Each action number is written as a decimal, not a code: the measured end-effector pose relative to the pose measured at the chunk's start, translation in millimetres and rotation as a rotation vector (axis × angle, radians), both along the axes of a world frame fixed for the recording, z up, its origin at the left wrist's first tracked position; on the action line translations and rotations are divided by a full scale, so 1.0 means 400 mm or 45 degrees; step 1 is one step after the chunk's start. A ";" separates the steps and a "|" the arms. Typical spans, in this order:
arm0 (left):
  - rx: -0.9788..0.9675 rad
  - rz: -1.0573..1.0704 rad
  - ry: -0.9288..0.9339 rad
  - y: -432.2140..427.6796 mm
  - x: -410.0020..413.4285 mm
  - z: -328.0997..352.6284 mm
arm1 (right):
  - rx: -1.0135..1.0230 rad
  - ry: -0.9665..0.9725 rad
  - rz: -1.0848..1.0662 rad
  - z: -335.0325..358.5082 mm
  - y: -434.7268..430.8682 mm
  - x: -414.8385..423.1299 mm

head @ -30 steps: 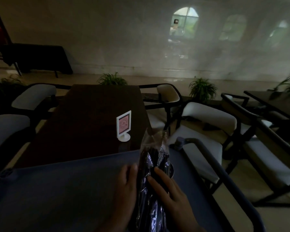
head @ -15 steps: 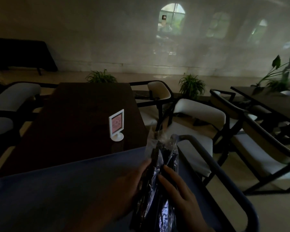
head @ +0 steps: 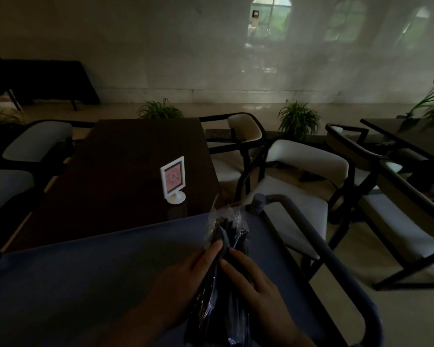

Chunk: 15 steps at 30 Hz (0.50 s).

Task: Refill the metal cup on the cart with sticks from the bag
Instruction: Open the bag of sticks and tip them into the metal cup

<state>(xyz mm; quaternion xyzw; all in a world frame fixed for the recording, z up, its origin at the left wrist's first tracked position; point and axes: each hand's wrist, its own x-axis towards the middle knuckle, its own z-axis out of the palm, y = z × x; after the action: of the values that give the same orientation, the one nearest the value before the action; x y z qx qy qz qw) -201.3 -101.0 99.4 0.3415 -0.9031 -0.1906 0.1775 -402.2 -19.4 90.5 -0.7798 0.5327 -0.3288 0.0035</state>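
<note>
A clear plastic bag [head: 224, 234] full of dark sticks lies lengthwise over the blue cart top [head: 90, 279], its open crinkled end pointing away from me. My left hand [head: 186, 279] grips the bag's left side, fingers up near the opening. Against the bag's right side rests my right hand [head: 258, 284], its fingers laid along the plastic. The metal cup is not visible; the bag and hands cover the spot where it stood.
The cart's dark handle bar [head: 318, 251] curves along the right side. Beyond the cart is a dark wooden table [head: 125, 171] with a small white sign stand [head: 174, 180]. Cushioned chairs [head: 301, 179] crowd the right; potted plants stand behind.
The view has shifted slightly. Both hands keep hold of the bag, which has tilted a little and now hides the cup's rim seen a second ago.
</note>
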 end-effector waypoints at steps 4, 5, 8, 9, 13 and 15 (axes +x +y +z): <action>0.005 0.015 -0.025 -0.010 -0.019 -0.016 | 0.044 -0.013 0.021 -0.013 -0.012 -0.019; 0.013 0.024 -0.032 -0.013 -0.022 -0.018 | 0.060 -0.029 0.030 -0.017 -0.018 -0.021; 0.020 0.043 -0.060 -0.023 -0.029 -0.022 | 0.097 -0.076 0.050 -0.031 -0.040 -0.026; 0.019 0.045 -0.073 -0.028 -0.030 -0.025 | 0.108 -0.081 0.054 -0.036 -0.047 -0.027; 0.108 0.067 -0.115 -0.053 -0.029 -0.043 | 0.186 -0.131 0.055 -0.058 -0.072 -0.033; 0.199 0.079 -0.105 -0.069 -0.032 -0.052 | 0.236 -0.197 0.052 -0.069 -0.086 -0.040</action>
<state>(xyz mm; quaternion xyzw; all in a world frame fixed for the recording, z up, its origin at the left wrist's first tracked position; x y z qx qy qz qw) -214.1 -128.8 78.8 0.3897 -0.8809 -0.2408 0.1187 -418.0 -53.7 62.8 -0.7591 0.5429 -0.3373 0.1235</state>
